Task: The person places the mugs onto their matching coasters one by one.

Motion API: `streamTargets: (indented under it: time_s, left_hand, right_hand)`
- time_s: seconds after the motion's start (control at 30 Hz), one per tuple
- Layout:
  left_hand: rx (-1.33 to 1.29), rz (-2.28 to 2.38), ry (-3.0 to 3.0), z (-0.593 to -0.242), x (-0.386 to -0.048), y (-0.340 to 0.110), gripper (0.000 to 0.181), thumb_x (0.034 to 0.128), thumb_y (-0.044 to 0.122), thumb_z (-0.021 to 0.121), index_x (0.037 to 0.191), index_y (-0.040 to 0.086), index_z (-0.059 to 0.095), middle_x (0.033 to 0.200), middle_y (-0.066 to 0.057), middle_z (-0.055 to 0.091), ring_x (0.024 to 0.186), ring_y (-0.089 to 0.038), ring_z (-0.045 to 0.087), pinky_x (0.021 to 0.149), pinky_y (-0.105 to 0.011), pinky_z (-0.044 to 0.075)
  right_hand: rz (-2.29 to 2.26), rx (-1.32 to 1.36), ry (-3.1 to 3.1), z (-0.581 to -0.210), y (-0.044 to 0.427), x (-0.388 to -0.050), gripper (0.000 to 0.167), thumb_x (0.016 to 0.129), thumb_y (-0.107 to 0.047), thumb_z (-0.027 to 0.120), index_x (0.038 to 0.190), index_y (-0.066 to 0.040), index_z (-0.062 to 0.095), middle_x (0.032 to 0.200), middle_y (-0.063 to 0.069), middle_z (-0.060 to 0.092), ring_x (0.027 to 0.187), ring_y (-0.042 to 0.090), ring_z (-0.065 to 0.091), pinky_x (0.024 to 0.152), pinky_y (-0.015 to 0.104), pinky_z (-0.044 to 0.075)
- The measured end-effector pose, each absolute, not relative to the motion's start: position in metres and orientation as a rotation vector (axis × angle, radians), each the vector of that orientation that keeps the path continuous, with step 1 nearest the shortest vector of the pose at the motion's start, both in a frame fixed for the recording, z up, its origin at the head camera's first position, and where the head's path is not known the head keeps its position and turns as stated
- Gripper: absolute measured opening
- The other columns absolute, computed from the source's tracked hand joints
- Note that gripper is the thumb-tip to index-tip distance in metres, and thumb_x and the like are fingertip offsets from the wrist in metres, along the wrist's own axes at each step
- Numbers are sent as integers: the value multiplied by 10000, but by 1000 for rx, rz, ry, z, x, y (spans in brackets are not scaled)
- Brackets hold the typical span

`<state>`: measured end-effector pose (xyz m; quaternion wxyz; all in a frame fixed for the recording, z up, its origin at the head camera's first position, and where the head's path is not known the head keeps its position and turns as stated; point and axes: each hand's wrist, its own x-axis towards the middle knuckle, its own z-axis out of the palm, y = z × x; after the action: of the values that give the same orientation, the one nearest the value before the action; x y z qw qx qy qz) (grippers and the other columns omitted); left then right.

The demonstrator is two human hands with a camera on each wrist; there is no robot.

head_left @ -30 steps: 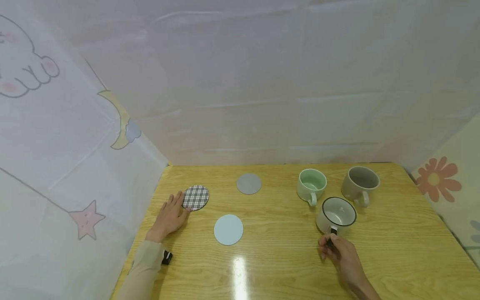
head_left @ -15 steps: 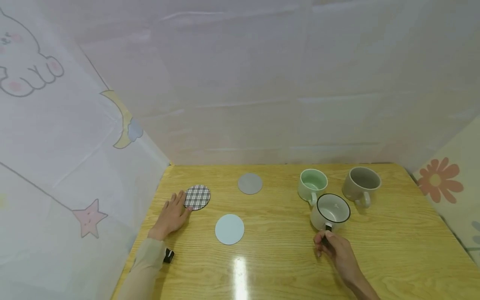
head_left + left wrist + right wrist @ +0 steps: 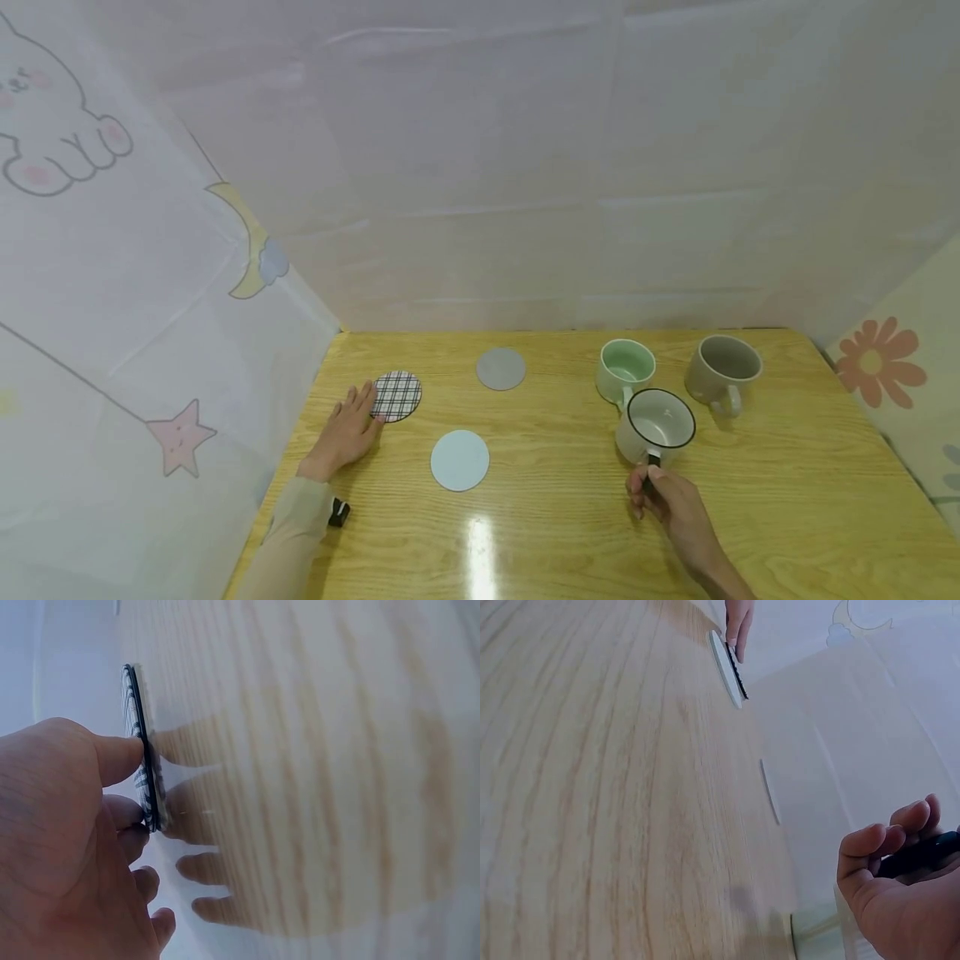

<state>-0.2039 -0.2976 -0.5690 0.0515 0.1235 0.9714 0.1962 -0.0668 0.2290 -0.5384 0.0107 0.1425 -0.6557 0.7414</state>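
White mug (image 3: 657, 423) held at right of worktop (image 3: 555, 508), just near of green mug (image 3: 626, 367).
Right hand (image 3: 678, 508): fingers curled round black handle (image 3: 654, 462). Left hand (image 3: 345, 435): fingers outstretched, touching checked coaster (image 3: 399, 395). Risks: far-ward drift could knock green mug; off-centre grip may tip load; stray push may shift coaster.

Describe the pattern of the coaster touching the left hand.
The coaster is black-and-white plaid, clearest in the head view.
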Motion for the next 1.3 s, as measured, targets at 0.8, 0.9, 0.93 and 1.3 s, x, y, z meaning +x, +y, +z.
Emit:
streamTargets:
  time_s: [0.8, 0.9, 0.93, 1.3]
  left_hand:
    - [409, 603, 2949, -568, -201, -298, 672, 1159, 288, 418, 1653, -113, 202, 1727, -347, 152, 1577, -603, 133, 1243, -776, 141]
    - [408, 591, 2951, -572, -202, -299, 675, 1165, 303, 403, 1661, -100, 186, 1738, -328, 137, 1589, -583, 126, 1253, -764, 136]
    - [412, 580, 2955, -573, -203, -300, 676, 1168, 313, 392, 1664, -96, 182, 1742, -322, 133, 1591, -578, 127, 1255, -761, 139]
    - [423, 610, 2958, -582, -207, -304, 702, 1167, 364, 384, 1675, -75, 178, 1750, -299, 142, 1595, -567, 140, 1254, -763, 143]
  right_hand:
    - [2296, 621, -2055, -529, 215, -72, 435, 1152, 7, 191, 940, 141, 547, 869, 2, 580, 699, 296, 465, 543, 459, 382]
    - [2301, 648, -2056, -529, 214, -74, 437, 1151, 9, 185, 938, 141, 544, 862, 12, 573, 692, 317, 444, 548, 461, 371]
    - [2303, 660, -2055, -529, 213, -74, 436, 1150, 11, 183, 937, 143, 540, 855, 21, 564, 690, 322, 436, 548, 461, 370]
    - [2320, 689, -2074, -524, 207, -79, 442, 1163, -16, 184, 942, 146, 530, 817, 125, 506, 682, 335, 414, 531, 462, 367]
